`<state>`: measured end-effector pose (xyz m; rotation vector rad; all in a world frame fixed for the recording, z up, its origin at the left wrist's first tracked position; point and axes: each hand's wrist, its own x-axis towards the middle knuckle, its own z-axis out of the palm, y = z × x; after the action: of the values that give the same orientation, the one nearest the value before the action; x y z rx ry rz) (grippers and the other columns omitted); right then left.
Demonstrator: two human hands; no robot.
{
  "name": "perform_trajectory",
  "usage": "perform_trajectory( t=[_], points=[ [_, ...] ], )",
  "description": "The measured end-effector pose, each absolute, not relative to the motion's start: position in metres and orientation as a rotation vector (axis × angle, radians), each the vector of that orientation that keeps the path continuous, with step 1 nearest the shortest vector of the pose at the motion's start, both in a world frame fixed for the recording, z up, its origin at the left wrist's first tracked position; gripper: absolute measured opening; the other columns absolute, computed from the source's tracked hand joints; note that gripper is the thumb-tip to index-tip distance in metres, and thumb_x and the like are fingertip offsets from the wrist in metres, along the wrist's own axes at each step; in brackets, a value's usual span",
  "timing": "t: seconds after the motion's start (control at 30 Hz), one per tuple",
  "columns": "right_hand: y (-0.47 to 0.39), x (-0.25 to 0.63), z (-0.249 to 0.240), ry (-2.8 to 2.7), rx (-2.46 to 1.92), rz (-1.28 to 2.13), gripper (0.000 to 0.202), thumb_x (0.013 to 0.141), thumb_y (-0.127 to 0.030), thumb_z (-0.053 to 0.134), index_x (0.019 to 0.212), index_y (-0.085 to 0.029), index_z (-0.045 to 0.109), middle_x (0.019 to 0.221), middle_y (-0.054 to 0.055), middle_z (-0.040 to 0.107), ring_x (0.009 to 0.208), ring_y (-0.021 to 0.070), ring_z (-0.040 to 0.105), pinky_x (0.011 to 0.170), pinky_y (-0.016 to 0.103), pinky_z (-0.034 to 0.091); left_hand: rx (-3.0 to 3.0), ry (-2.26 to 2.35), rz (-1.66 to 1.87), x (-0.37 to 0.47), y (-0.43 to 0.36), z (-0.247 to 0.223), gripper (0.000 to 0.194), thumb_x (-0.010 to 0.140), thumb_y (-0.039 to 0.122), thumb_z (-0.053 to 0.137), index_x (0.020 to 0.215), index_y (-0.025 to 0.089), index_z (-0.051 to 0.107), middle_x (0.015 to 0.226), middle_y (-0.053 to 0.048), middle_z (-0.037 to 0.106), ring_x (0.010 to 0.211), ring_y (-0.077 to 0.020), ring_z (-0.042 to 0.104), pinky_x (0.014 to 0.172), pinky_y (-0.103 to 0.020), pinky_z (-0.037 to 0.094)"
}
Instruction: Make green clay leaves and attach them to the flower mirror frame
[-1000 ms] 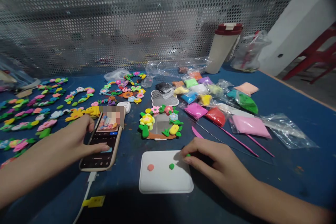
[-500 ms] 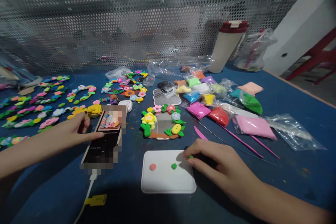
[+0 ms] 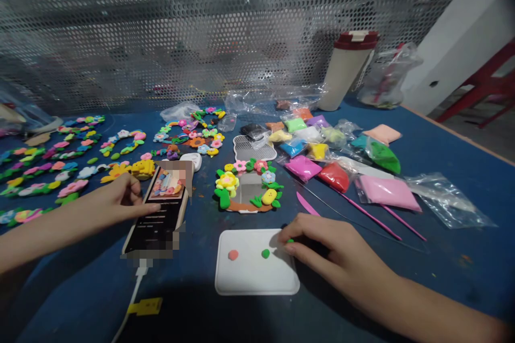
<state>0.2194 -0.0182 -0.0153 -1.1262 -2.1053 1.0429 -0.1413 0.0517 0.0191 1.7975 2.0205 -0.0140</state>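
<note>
My left hand is over the left edge of a phone, the thumb stretched onto its lit screen and the other fingers loosely bent beside it. The screen has a picture at the top and dark text rows below. My right hand pinches a small piece of green clay at the right edge of a white board. On that board lie a coral clay ball and a green clay ball. Behind it is a mirror frame decorated with clay flowers and leaves.
Bagged coloured clay lies in a heap at the right, near pink tools and a pink blade. Several clay-flower rings cover the left. A tumbler stands against a perforated metal panel. A charging cable trails from the phone.
The text on the phone screen has shifted and brightened. The view has moved slightly; both hands stay in nearly the same places, the right still pinching green clay.
</note>
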Motion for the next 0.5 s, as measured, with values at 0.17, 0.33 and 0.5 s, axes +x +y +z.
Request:
perform_trajectory(
  t=[0.17,0.33,0.5],
  points=[
    [-0.0172,0.2186,-0.0143,-2.117,-1.124,1.035,0.011,0.090,-0.020,0.054,0.088,-0.021,0.065,0.084,-0.001,0.068,0.075,0.0107,0.062,0.066,0.020,0.045,1.761,1.989,0.008,-0.1450,0.0519,0.0148,0.055,0.048,0.067,0.055,0.076,0.024,0.035,0.065,0.002,0.055,0.067,-0.0233,0.057,0.061,-0.033,0.046],
    [-0.0175,0.2189,-0.0150,-2.122,-1.116,1.038,0.011,0.090,-0.021,0.054,0.088,-0.021,0.065,0.084,0.000,0.068,0.075,0.0110,0.062,0.066,0.020,0.045,1.744,1.982,0.011,-0.1456,0.0521,0.0129,0.056,0.046,0.065,0.057,0.077,0.024,0.034,0.066,0.001,0.056,0.068,-0.0244,0.059,0.063,-0.035,0.047],
    [-0.0178,0.2192,-0.0154,-2.126,-1.114,1.041,0.011,0.090,-0.021,0.054,0.088,-0.020,0.065,0.084,0.000,0.068,0.074,0.0108,0.062,0.066,0.020,0.045,1.759,1.958,0.032,-0.1478,0.0536,0.0131,0.053,0.052,0.065,0.053,0.080,0.023,0.034,0.068,0.001,0.056,0.071,-0.0235,0.059,0.066,-0.034,0.048]
  ],
)
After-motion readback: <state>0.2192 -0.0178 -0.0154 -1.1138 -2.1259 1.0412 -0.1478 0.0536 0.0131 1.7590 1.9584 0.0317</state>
